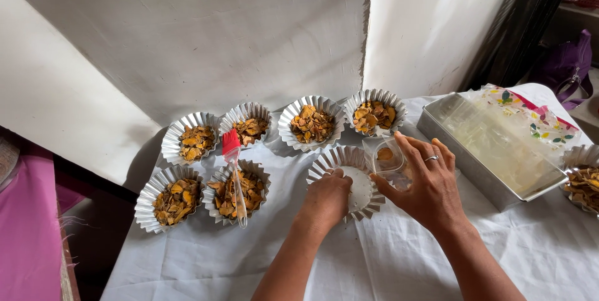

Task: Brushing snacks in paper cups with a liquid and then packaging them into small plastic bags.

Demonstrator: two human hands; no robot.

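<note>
Fluted foil mould (347, 176), empty and white inside, lies on the white cloth (399, 257) just in front of us, between our two hands. Our left hand (327, 200) is curled down into its bowl, fingertips pressed to the inner base; whether anything is pinched beneath them we cannot tell. Our right hand (426, 184), a ring on one finger, grasps a small clear plastic cup (388, 157) holding a little orange matter, thumb and fingers wrapped about its sides; the cup sits at the mould's right rim, touching or just beside it.

Outward from the hands we list:
- Pastry brush (235, 176), red head, clear handle, resting across a filled mould (238, 191) to the left of the empty one.
- A second filled mould (170, 198) beside that, at the cloth's left edge.
- Back row of four filled moulds (312, 122), all carrying brown-orange flaky pieces, ranged close along the wall.
- Rectangular metal tray (465, 164) to the right of our right hand, with a clear plastic sheet (511, 132) bearing a coloured print lying in and over it.
- One more filled mould (583, 179), partly cut off at the right edge.

Surface: a table under creased white cloth. Room: a rough whitewashed wall (206, 39) directly behind, with a corner and a dark door frame (518, 26) to the right; a purple bag (564, 64) beyond it; pink fabric (28, 226) low at the left.
</note>
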